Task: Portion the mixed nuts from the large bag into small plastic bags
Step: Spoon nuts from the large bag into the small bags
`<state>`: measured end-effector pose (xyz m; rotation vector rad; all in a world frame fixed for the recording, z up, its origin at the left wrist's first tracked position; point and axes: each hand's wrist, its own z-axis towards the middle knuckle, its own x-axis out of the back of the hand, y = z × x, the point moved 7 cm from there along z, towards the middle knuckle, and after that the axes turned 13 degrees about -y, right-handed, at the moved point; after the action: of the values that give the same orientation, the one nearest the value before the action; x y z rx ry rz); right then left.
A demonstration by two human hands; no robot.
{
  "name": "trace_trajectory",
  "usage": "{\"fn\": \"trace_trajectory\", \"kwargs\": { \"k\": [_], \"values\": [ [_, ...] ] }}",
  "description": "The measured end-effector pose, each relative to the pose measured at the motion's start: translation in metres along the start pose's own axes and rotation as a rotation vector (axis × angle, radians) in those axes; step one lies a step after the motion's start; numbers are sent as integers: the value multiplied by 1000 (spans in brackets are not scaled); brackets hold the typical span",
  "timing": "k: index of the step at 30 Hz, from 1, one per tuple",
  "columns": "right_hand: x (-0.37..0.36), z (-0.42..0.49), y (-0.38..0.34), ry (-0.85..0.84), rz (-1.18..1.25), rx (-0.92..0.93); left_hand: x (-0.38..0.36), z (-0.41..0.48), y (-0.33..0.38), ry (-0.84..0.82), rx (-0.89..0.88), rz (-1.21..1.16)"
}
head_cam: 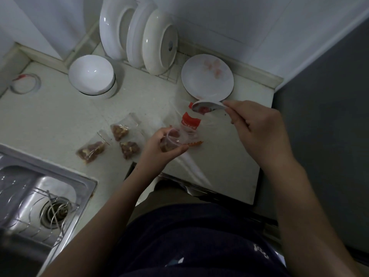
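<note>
Holding the small bag (172, 141) open in your left hand (159, 150), fingers curled around its mouth, bring the spoon (208, 107) pinched in your right hand (259, 132) from the large bag (190, 124) on the bench (60, 120), tipping slowly.

Glossy white ceramic plates (137, 37) and bowl (90, 76), brushed metal sink (40, 196), clear thin plastic bags (91, 149), pale matt speckled surface (60, 116), glossy white spoon (208, 106)
</note>
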<state>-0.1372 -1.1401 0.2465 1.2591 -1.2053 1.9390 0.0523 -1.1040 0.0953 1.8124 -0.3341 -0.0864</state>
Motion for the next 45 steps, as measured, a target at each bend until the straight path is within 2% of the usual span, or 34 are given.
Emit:
{"fn": "trace_trajectory", "kwargs": {
  "k": [5,7,15,17,20,23,26,28,33,37,41,45],
  "values": [
    [-7,10,-3,-32,-57,14,15,-3,-11,59,39,10],
    [-14,17,-7,-100,-132,29,24,-5,-18,106,65,-10],
    [-91,60,-16,-670,-579,176,42,-9,-30,167,116,-40],
    [-111,71,-11,-793,-702,138,43,-9,-30,165,117,-48],
    [-131,85,-4,-904,-669,108,42,-10,-29,162,124,-85],
    [-144,88,3,-959,-559,48,40,-10,-31,139,147,-115],
    [-150,89,19,-980,-340,-152,39,-9,-36,116,170,-112],
    [-146,93,36,-938,-109,-324,39,-9,-41,99,187,-99],
    [-125,84,71,-806,135,-489,29,-5,-56,-14,249,-87],
    [-128,45,94,-713,730,-711,13,1,-66,-159,299,-72],
    [-139,14,99,-681,955,-785,5,11,-69,-221,288,-88],
    [-149,-11,98,-613,1204,-881,11,15,-73,-182,280,-94]
  ]
}}
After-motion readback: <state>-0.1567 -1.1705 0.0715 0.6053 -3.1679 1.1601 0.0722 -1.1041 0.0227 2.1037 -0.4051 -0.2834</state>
